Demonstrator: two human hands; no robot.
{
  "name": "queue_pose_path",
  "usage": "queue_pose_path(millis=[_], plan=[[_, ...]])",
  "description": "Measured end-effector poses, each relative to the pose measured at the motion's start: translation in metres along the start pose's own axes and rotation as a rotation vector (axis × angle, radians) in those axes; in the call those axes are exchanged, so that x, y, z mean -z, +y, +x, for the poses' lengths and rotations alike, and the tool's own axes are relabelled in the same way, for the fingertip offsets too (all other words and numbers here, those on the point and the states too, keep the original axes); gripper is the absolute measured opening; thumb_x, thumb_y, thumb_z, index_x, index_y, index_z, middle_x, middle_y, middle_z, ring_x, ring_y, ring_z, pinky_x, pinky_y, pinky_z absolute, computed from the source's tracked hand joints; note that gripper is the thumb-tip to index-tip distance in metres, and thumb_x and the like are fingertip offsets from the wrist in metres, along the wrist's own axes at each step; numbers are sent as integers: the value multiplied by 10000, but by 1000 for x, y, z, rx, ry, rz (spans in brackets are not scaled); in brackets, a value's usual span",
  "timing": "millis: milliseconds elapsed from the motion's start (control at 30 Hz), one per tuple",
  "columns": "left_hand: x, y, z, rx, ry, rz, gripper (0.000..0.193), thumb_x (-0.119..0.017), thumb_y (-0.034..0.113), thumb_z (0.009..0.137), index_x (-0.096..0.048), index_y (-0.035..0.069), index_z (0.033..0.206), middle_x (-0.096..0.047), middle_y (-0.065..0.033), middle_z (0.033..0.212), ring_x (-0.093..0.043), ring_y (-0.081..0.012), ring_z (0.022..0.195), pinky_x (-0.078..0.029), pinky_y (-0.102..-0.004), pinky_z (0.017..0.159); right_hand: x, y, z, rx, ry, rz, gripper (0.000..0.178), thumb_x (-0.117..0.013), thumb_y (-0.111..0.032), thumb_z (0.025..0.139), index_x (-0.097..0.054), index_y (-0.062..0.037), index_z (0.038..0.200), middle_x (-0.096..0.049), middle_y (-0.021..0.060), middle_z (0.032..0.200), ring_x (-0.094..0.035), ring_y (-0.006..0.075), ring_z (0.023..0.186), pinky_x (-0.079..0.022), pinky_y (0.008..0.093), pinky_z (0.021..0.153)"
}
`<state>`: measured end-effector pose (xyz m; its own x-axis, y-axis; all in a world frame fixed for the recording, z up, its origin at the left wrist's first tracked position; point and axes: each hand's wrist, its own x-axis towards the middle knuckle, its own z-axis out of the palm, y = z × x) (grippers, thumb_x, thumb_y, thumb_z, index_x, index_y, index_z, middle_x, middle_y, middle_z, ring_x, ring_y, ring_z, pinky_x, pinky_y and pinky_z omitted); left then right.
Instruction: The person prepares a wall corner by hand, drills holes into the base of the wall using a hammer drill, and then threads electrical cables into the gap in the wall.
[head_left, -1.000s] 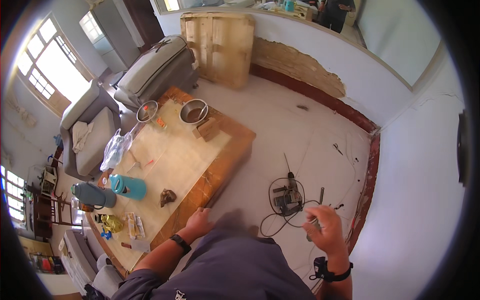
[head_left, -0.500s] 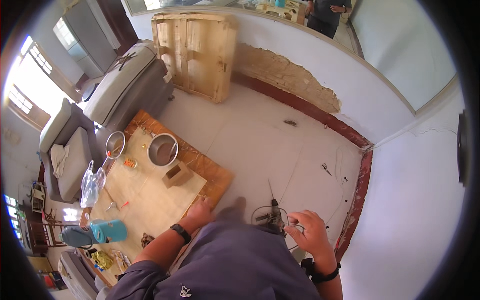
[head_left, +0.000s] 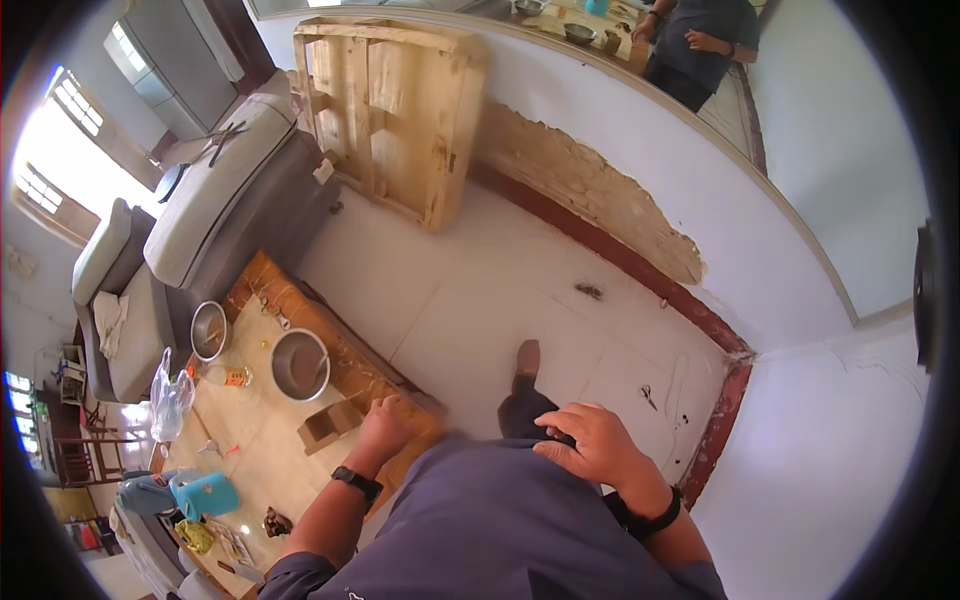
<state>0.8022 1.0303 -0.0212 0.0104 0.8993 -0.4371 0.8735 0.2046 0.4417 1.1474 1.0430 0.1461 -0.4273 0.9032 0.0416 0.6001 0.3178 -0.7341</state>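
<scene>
White floor (head_left: 440, 290) runs up to a dark red strip (head_left: 620, 255) at the bottom of the wall, where a patch (head_left: 600, 175) has lost its paint. From the head view, one shoe (head_left: 528, 358) is on the floor beside the big table (head_left: 262, 425). The left hand (head_left: 388, 432) is by the table's edge, close to an open cardboard box (head_left: 328, 428). Its fingers look bent in, but the palm is hidden, so one cannot tell if they hold anything. The right hand (head_left: 595, 450) is in front of the body. Its fingers curl toward the thumb, and one cannot tell if the dark bit there is held or behind. The box sits on the table, next to a metal bowl (head_left: 278, 368). For a good step here, it seems wise to keep the left arm off the box and bowl, and the feet away from the small dark tool (head_left: 648, 397).
</scene>
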Motion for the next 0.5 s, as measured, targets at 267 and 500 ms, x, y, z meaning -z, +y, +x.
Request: queue_pose_path(millis=[267,500], plan=[[23,64,78,197,55,-95,578,-663,305,810,-503,44,1299,-533,-216,1265,-550,-383,1151,-471,-440,963,90,85,141,102,-131,-8,311,-740,-335,797,-676,-74,953,-645,57,781,-620,254,718,-476,363,695],[68,68,129,377,212,-169,562,-645,269,787,-511,34,1279,-554,-215,1216,-556,-381,1134,-473,-436,958,107,113,270,219,-242,23,406,-696,-449,834,-677,-64,962,-650,73,790,-633,249,733,-477,358,693]])
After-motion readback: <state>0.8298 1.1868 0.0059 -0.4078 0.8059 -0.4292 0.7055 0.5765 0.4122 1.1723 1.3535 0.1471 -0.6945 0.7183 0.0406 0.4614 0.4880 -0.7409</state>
